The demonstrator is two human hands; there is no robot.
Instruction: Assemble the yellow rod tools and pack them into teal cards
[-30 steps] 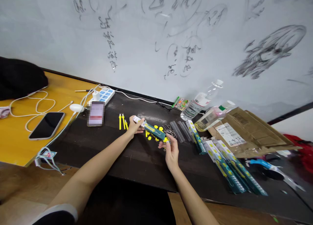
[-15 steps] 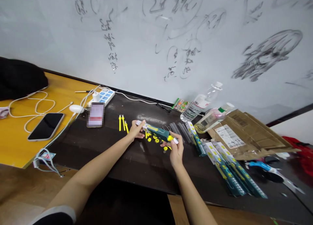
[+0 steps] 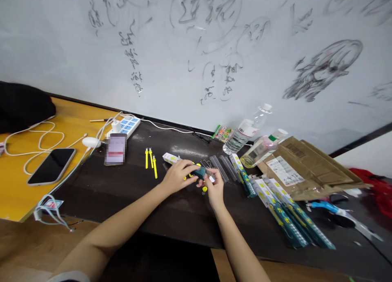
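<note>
My left hand (image 3: 178, 176) is wrapped over the middle of a long narrow white-and-green carton (image 3: 200, 173), covering much of its length. The carton's white end sticks out beyond the hand, to the upper left. At the green end, my right hand (image 3: 214, 187) pinches the end flap between thumb and fingers. Small yellow round pieces (image 3: 204, 189) lie on the table under and beside the hands, partly hidden. To the left, several yellow sticks (image 3: 151, 157) lie apart from the hands. Bent metal wires and clear plastic tubes (image 3: 219, 167) rest just right of the carton.
Similar cartons (image 3: 283, 216) lie at the right, below a brown cardboard parcel (image 3: 294, 153). A water bottle (image 3: 245, 131) and a bottle of yellowish liquid (image 3: 260, 151) stand behind. Phones, cables and a power strip (image 3: 130, 125) occupy the left. Scissors with blue handles (image 3: 330, 208) lie far right.
My left hand has slid from the carton's white end towards its green end. The yellow piece seen at the green end no longer shows there. The view has shifted slightly.
</note>
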